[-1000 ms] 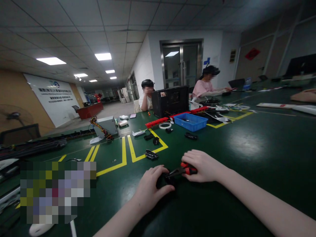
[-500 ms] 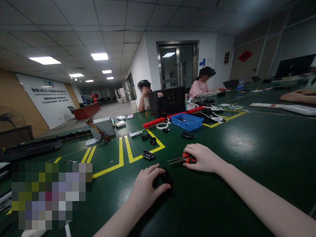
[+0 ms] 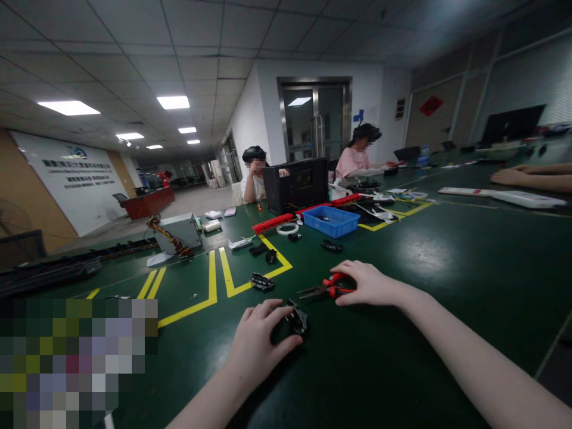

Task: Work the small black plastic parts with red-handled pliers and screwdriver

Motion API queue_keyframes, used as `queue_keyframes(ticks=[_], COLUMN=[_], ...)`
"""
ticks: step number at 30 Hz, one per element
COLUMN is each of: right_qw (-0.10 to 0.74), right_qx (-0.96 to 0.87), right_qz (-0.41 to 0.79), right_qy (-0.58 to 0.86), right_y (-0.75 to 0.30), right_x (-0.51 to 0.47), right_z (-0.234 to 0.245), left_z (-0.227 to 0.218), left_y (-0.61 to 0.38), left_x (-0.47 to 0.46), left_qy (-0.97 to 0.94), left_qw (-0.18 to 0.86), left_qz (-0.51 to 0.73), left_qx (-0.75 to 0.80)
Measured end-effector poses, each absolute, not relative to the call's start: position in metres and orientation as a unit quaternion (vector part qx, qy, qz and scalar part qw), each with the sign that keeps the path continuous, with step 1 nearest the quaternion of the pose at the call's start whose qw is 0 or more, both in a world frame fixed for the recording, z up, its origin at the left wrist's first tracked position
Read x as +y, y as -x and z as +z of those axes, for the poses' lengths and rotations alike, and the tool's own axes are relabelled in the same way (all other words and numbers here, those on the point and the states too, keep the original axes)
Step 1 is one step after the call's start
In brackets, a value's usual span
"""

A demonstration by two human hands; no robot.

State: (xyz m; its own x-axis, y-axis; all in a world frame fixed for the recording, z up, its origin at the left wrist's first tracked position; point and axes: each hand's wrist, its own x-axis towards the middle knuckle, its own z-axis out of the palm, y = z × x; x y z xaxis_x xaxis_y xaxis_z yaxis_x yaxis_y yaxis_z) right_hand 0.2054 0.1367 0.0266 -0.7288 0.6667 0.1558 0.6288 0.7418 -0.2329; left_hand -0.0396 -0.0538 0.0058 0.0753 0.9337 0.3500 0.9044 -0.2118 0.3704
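Note:
My left hand (image 3: 261, 333) is low in the middle of the view, its thumb and index finger curved around a small black plastic part (image 3: 297, 317). That part is tilted, with greyish edges showing; its exact kind is unclear. To the right, my right hand (image 3: 369, 283) grips needle-nose pliers (image 3: 331, 290) with red and black handles. Their handles are spread, and the jaws point left, just above the black part and apart from it. Beyond my left hand, a similar black part (image 3: 262, 282) lies by the yellow tape.
A blue tray (image 3: 330, 221) stands ahead, beside a red strip (image 3: 271, 224) and a black computer case (image 3: 297, 185). More black pieces (image 3: 332, 245) lie nearby. A power supply (image 3: 179, 233) with wires sits at left. Two people sit across the table; another person's hands (image 3: 513, 177) rest at right.
The black part in my left hand has turned and shows more of its greyish side. The pliers' handles have spread wider in my right hand. The view has shifted slightly.

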Motion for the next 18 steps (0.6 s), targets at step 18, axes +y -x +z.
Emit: queue_keyframes(ticks=[18], right_qw=[0.164], right_qx=[-0.94], right_qz=[-0.041], right_qy=[0.295], right_y=[-0.185], right_x=[0.115], right_z=[0.029], left_z=[0.001], left_y=[0.037], left_x=[-0.055], left_qy=[-0.766], left_qw=[-0.063], left_qz=[0.254], left_qx=[0.588])
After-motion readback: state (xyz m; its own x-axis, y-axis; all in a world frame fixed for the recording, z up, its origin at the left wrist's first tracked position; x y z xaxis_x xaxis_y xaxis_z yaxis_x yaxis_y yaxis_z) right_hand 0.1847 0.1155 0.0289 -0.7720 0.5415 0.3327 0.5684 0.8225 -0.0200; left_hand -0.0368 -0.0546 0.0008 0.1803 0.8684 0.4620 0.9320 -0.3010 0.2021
